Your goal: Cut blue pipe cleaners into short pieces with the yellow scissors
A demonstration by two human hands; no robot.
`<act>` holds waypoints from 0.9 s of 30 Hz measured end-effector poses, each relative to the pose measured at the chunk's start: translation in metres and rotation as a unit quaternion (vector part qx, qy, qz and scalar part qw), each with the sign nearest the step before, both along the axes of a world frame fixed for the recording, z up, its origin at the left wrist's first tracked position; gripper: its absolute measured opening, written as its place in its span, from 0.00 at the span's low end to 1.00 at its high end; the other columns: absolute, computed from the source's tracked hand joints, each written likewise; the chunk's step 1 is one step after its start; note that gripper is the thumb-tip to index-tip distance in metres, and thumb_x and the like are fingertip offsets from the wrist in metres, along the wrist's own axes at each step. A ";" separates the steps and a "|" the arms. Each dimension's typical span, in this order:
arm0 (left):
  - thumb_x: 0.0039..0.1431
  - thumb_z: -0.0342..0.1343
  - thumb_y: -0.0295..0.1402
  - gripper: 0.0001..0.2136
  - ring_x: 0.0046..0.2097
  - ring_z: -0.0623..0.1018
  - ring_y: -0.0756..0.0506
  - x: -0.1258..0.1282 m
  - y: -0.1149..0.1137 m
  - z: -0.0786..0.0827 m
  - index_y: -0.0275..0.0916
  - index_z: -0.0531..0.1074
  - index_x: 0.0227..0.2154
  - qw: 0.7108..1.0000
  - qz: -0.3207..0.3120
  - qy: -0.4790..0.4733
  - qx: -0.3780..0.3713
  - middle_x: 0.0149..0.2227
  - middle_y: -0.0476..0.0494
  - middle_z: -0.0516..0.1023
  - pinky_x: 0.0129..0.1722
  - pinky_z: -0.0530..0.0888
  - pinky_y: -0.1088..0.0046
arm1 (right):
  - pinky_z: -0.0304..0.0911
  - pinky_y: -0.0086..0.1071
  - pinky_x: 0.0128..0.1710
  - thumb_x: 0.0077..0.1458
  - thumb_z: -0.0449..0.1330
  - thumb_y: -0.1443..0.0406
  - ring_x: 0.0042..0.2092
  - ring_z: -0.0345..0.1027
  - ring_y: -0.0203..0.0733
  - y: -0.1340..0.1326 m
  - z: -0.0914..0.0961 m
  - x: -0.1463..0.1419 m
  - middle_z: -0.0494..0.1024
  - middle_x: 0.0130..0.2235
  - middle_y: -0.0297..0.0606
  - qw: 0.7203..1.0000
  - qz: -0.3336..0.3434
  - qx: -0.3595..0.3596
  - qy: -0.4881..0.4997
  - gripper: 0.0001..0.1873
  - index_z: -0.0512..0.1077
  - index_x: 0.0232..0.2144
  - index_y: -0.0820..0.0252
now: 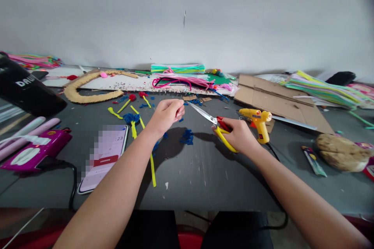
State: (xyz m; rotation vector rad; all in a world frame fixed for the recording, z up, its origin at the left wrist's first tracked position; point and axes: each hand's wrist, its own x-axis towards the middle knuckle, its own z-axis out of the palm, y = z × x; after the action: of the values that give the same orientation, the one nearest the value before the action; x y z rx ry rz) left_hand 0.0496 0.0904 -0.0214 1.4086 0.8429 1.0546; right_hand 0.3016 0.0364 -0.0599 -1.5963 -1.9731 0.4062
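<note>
My right hand (238, 134) grips scissors (214, 122) with red and yellow handles, the blades pointing left toward my left hand. My left hand (166, 114) is closed in a pinch just at the blade tips; what it holds is too small to make out. Below the two hands a small pile of blue pipe-cleaner clippings (187, 137) lies on the dark table (204, 179). Yellow pipe-cleaner stems with blue and red tufts (133, 118) lie left of my left hand.
A yellow glue gun (258, 120) stands right of my right hand. A phone (103, 157) lies at the left, beside a magenta case (35, 151). Cardboard sheets (277, 101), pipe-cleaner bundles (178, 69) and a rope-wrapped curve (84, 95) line the back. A brown lump (341, 151) sits right.
</note>
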 end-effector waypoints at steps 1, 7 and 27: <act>0.62 0.51 0.35 0.18 0.22 0.58 0.54 0.000 0.000 0.000 0.38 0.58 0.17 1.000 0.003 -0.001 -0.001 0.19 0.53 0.57 0.22 0.53 0.74 | 0.46 0.30 0.27 0.49 0.59 0.63 0.28 0.49 0.34 0.000 0.000 0.000 0.60 0.22 0.29 1.000 -0.002 -0.005 0.002 0.10 0.62 0.22 0.59; 0.63 0.51 0.35 0.19 0.21 0.58 0.54 0.002 -0.001 0.002 0.38 0.58 0.16 1.000 0.019 -0.001 -0.006 0.19 0.53 0.57 0.22 0.53 0.74 | 0.46 0.31 0.26 0.49 0.61 0.58 0.27 0.50 0.35 -0.001 0.006 -0.001 0.61 0.22 0.29 0.999 -0.008 -0.036 0.011 0.14 0.61 0.22 0.57; 0.62 0.53 0.31 0.19 0.20 0.57 0.55 0.004 0.000 -0.001 0.39 0.58 0.15 0.997 0.040 -0.047 -0.040 0.17 0.54 0.55 0.21 0.54 0.76 | 0.50 0.29 0.27 0.48 0.61 0.62 0.27 0.53 0.34 -0.001 0.002 0.001 0.65 0.23 0.28 1.000 -0.001 0.015 -0.004 0.08 0.65 0.25 0.58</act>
State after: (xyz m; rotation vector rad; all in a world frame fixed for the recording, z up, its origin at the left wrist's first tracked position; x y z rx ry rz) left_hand 0.0532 0.0900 -0.0226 1.2571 0.8695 1.1272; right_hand 0.3024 0.0355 -0.0582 -1.5830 -1.9756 0.3674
